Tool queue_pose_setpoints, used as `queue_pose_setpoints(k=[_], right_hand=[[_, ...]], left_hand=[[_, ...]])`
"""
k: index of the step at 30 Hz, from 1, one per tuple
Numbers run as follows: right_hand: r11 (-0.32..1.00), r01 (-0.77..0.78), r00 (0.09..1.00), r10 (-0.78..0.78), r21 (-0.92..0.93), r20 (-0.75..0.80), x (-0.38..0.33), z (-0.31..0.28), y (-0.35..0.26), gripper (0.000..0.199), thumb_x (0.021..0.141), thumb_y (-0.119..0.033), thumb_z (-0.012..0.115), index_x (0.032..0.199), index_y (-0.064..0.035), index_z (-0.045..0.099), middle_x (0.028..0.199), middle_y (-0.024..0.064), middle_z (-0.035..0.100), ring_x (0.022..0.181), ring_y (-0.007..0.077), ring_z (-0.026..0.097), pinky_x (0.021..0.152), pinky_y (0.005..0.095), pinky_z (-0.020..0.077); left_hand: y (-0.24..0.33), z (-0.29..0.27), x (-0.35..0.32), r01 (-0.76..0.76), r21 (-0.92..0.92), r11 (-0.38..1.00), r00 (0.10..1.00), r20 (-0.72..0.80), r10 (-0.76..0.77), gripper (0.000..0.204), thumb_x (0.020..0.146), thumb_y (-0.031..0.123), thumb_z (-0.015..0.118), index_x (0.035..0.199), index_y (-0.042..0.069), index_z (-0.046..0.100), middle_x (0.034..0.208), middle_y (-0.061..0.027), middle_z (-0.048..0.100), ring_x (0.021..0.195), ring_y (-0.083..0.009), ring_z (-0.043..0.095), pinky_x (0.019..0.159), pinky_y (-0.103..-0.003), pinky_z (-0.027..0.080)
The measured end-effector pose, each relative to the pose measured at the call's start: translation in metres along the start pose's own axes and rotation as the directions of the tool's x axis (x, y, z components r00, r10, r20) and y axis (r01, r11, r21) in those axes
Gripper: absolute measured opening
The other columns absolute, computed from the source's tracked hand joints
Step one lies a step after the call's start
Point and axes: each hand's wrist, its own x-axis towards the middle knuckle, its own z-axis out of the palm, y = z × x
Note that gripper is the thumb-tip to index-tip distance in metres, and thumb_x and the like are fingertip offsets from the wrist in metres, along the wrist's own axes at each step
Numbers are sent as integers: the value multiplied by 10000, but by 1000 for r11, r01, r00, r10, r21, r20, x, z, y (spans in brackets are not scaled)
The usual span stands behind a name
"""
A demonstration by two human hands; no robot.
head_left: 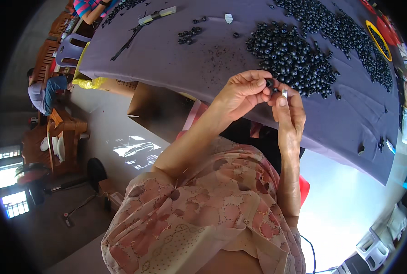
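Observation:
Between the thumb and fingers of my left hand is a small round black bead. My right hand is closed close beside it, with its thumb and fingers pinching a small pale, shiny piece whose kind I cannot make out. Both hands meet above the near edge of the purple-grey cloth on the table. Just beyond them lies a large heap of glossy black beads. A small cluster of beads sits farther left, near dark crumbs scattered on the cloth.
More black beads spread across the far right, near a yellow-rimmed tray. Dark scissors lie at the far left by a pale-handled tool. An open cardboard box stands below the table edge. Other people are around.

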Motion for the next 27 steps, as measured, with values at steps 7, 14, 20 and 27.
queue_pose_setpoints(k=[7,14,20,27], right_hand=[[957,212,977,-209,-198,32,-17,-3,-16,241,864,-118,463,1061,9,515,981,76,548,874,121,498,795,236,388],[883,393,918,-392,-258,57,-20,-3,-15,235,835,-109,503,1026,19,553,882,78,556,820,133,519,727,237,412],[904,394,914,-404,-164,-28,-22,-1,-9,200,766,-26,573,961,19,577,828,79,574,740,133,551,656,229,444],[896,402,913,-407,-188,8,-23,-2,-10,216,774,54,549,989,38,551,878,59,552,778,85,535,695,185,436]], left_hand=[[4,26,-13,29,-46,999,993,113,-24,184,810,47,530,985,38,585,909,-83,589,745,-136,547,686,-250,466],[4,30,-17,12,-77,997,993,120,-2,157,801,45,543,950,51,590,877,-74,589,697,-129,585,666,-224,485],[0,29,-15,-17,-106,994,992,121,30,156,795,47,551,936,89,602,906,-107,569,676,-115,590,659,-213,489],[-1,27,-14,-40,-69,997,992,120,48,157,790,61,563,938,94,605,930,-115,554,669,-109,588,660,-211,481]])
